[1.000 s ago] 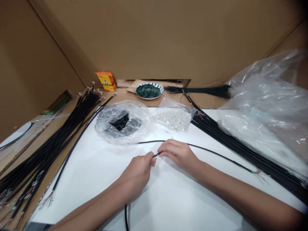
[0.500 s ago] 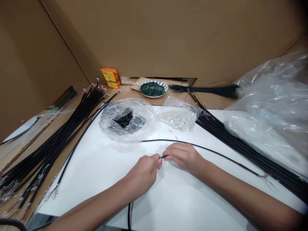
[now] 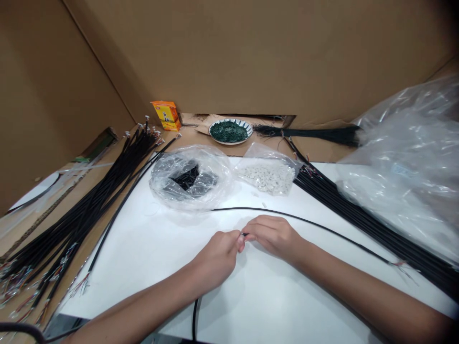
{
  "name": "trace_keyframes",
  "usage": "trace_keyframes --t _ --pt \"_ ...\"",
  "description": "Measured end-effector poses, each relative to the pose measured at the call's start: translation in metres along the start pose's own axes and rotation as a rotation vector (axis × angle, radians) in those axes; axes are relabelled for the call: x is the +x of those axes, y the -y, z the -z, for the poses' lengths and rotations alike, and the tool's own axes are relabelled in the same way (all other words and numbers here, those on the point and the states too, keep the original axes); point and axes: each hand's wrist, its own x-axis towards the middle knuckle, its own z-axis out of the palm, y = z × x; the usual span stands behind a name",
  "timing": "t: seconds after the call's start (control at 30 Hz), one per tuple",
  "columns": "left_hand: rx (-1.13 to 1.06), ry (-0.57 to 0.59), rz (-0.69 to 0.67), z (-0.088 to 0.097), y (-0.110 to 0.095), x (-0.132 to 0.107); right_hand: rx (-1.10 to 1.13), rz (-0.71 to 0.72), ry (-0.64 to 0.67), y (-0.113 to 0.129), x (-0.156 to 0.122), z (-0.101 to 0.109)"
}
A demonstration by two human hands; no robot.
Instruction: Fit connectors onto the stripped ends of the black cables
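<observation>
Cardboard walls box in a white tabletop. Right of the grip, a large clear plastic sheet lies over a long bundle of black cables; left of the grip, a fan of black cables with bare coloured wires at their ends spreads across brown cardboard. Well beyond the grip sit a clear bag of black pieces, a bag of small white pieces, a patterned plate of green bits and an orange box. A thin black cable arcs just beyond the grip, ending in frayed wires at the right. The grip is closed: the left hand and right hand meet, their fingers pinching a short black cable end between them.
</observation>
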Motion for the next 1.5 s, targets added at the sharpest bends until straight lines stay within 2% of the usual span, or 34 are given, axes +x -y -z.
trace_keyframes --t 0.2,0.3,0.43,0.57,0.73,0.83,0.93,1.17,1.3,1.5 --pt "-0.070 -0.020 -0.030 0.000 -0.002 0.000 0.017 -0.019 0.007 0.000 0.001 -0.002" --pt "-0.132 -0.054 -0.002 0.004 -0.004 0.001 0.008 -0.032 -0.002 0.000 -0.002 -0.002" --pt "-0.184 -0.038 0.025 0.008 -0.004 0.003 0.060 -0.164 -0.016 -0.004 -0.005 -0.002" --pt "-0.219 -0.094 -0.028 0.008 -0.005 0.006 0.105 -0.304 -0.062 -0.010 -0.006 0.000" --pt "-0.260 -0.122 -0.007 0.007 -0.004 0.009 0.226 -0.307 -0.046 -0.009 -0.005 0.003" --pt "-0.203 -0.128 -0.065 0.006 -0.002 0.011 0.287 -0.348 -0.051 -0.005 -0.002 0.005" --pt "-0.160 -0.120 -0.091 0.007 0.000 0.011 0.345 -0.458 -0.053 0.001 0.003 0.007" --pt "-0.187 -0.061 0.021 0.008 -0.004 0.007 0.501 -0.658 -0.066 0.000 0.003 0.006" --pt "-0.205 -0.049 0.045 0.010 -0.005 0.008 0.546 -0.701 -0.092 -0.004 -0.001 0.004" --pt "-0.278 0.005 0.048 0.012 0.000 0.010 0.568 -0.691 -0.122 -0.004 -0.001 0.003"
